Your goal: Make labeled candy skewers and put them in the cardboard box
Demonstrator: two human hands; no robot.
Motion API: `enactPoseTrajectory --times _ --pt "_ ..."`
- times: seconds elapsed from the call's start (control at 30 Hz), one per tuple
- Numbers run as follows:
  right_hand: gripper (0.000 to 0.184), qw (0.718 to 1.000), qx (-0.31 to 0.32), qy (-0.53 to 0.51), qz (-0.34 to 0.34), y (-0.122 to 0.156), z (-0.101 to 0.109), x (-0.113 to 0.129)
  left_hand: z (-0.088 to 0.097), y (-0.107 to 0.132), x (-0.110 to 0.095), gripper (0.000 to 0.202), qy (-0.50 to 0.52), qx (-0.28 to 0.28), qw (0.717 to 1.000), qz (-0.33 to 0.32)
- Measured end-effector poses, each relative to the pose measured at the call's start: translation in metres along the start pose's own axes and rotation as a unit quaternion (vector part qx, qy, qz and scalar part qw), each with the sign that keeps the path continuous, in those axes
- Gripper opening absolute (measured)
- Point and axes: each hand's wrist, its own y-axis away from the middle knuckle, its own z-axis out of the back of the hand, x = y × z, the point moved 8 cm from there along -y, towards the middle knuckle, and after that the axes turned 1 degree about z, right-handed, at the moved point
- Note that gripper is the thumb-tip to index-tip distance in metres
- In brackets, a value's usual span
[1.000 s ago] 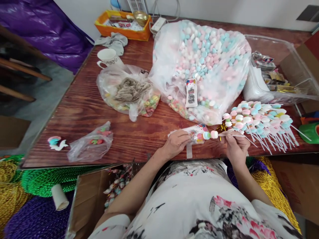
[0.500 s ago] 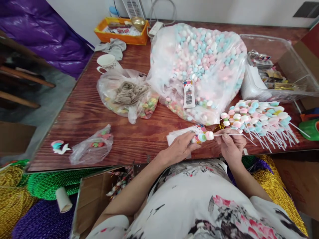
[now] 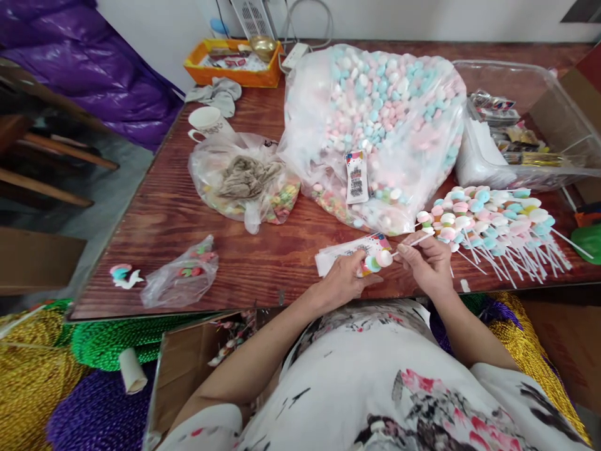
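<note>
My left hand is closed around a short row of pastel, candy-like pieces in pink, mint and other colours. From the pink end piece a thin white stick runs to the right, pinched in my right hand. Under and behind my left hand lie flat printed cards. Just right of my right hand is a pile of similar finished-looking skewers, their white sticks pointing toward me. Part of the row is hidden by my left fingers.
A large clear bag of pastel pieces fills the table's back middle, with a stack of cards on it. Left of it are a smaller bag, a mug and an orange tray. A clear bin stands back right.
The stick has gone from nearly level to slanting up to the right. My right hand has shifted slightly left and up, closer to the pieces. The view has turned slightly.
</note>
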Motion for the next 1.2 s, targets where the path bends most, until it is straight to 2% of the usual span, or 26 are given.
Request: enactPoseTrajectory --times 0.1,0.23,0.33,0.5,0.67,0.8,0.9,1.07,1.2 --pt "0.012 0.998 -0.031 -0.045 0.013 0.002 -0.005 0.001 0.001 -0.004 0.001 0.032 0.031 -0.018 0.999 0.018" --pt "0.006 0.987 -0.104 -0.115 0.050 0.004 0.008 0.001 0.007 -0.006 0.006 0.036 0.077 -0.053 0.994 0.057" --pt "0.005 0.986 -0.112 -0.108 0.054 0.005 0.014 -0.001 0.010 -0.006 0.009 0.034 0.076 -0.057 0.993 0.070" --pt "0.007 0.993 -0.095 -0.044 0.047 0.006 0.015 0.002 0.012 -0.005 0.002 0.027 0.046 -0.045 0.996 0.057" --pt "0.014 0.998 -0.030 0.035 0.045 0.000 0.002 0.011 0.008 -0.007 0.004 0.026 -0.018 -0.025 0.998 0.057" --pt "0.017 0.998 -0.003 0.041 0.042 -0.001 -0.006 0.009 0.000 -0.010 0.010 0.025 0.017 -0.003 0.997 0.074" --pt "0.015 0.998 0.028 0.018 0.051 -0.002 -0.010 0.004 -0.008 -0.009 0.007 0.026 0.100 0.039 0.991 0.081" --pt "0.003 0.989 0.077 -0.060 0.107 -0.009 -0.006 0.009 -0.025 -0.001 -0.008 0.035 0.239 0.181 0.948 0.106" --pt "0.013 0.980 0.108 -0.100 0.137 -0.015 -0.005 0.017 -0.033 0.006 -0.008 0.042 0.275 0.240 0.918 0.152"
